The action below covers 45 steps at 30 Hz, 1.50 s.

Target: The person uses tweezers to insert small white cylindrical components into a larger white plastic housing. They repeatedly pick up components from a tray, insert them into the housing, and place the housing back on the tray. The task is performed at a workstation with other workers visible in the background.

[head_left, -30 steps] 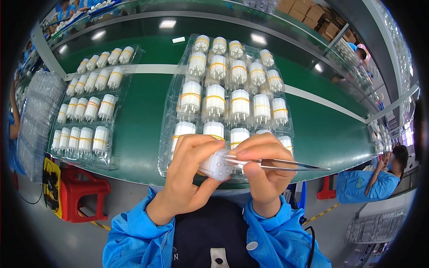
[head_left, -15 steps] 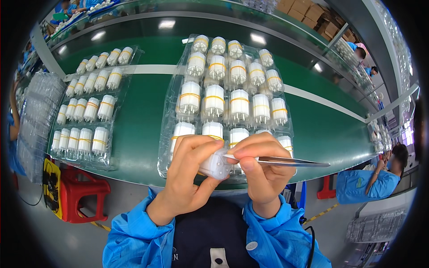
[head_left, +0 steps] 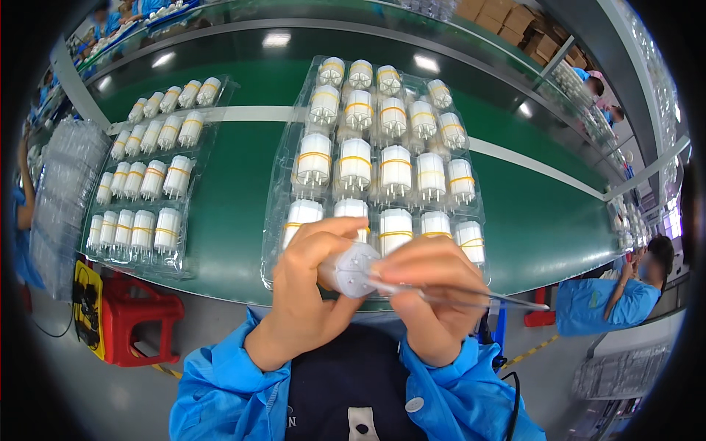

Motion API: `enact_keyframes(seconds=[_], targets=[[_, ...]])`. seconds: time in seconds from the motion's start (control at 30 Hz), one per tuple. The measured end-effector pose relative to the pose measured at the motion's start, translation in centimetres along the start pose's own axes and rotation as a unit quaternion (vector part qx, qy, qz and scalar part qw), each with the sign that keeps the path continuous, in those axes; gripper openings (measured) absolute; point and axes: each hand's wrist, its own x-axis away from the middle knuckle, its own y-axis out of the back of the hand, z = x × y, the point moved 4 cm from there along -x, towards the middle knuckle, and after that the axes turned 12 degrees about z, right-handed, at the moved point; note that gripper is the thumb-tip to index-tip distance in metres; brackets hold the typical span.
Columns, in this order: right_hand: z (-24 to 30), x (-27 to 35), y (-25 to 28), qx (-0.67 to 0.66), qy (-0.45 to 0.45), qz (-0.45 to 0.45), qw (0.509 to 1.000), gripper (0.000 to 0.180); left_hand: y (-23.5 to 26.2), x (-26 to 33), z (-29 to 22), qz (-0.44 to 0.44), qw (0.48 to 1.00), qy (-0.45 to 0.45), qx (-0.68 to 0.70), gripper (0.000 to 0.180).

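1. Two hands up close, just above my blue sleeves [head_left: 220, 397]. Left hand [head_left: 305, 294] is wrapped round a small white cylindrical part [head_left: 349, 268], end face turned toward me; the part sits between both hands, held in the air off the near edge of the tabletop.
2. Right hand [head_left: 434, 301] pinches slim metal tweezers [head_left: 471, 298]; tips at the part's end face, the long shank runs off to the right.
3. My read: the step in hand is fine work on that end face, picking or seating something tiny among the small dots there. Can't tell what the tips grip, too small.
4. Next move likely needs a steady left grip and small, precise tip motion; no force.
5. Part looks like smooth matte plastic with a rounded edge. Tweezers are thin, shiny steel.
6. Just beyond the hands: clear blister tray [head_left: 279, 220], glossy and crinkled, holding rows of white cylinders with a yellow band [head_left: 396, 167], upright in pockets.
7. Left of it, well apart: second clear tray [head_left: 195, 220] with the same banded parts, lying at a slant.
8. Both sit on a smooth green tabletop [head_left: 235, 184] with a white stripe across it.
9. Far left: stack of empty clear trays [head_left: 62, 191]; red stool [head_left: 136, 323] below.
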Motion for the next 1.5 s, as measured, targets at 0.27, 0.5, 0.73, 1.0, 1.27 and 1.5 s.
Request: enact_keyframes(seconds=[0.27,0.5,0.73,1.0,1.27,1.5], targets=[[-0.9,0.2,0.2,-0.012,0.021,-0.042,0.999,0.015,0.8,-0.8,-1.1,0.110,0.977,-0.006,-0.180,0.058],[-1.0,-0.1,0.1,0.011,0.027,-0.013,0.999,0.014,0.5,-0.6,-0.9,0.077,0.982,0.002,-0.170,0.063],[-1.1,-0.3,0.1,0.020,0.030,-0.004,0.999,0.013,0.5,-0.8,-1.1,0.079,0.977,-0.017,-0.197,0.065],[-1.3,-0.2,0.0,0.041,0.028,-0.015,0.999,0.012,0.5,-0.8,-1.0,0.077,0.974,-0.008,-0.212,0.065],[-1.3,-0.1,-0.1,0.040,0.026,-0.016,0.999,0.012,0.5,-0.9,-1.2,0.076,0.973,-0.007,-0.217,0.064],[-1.9,0.3,-0.2,0.006,0.014,-0.036,0.999,0.010,0.5,-0.8,-1.0,0.076,0.975,-0.005,-0.210,0.062]])
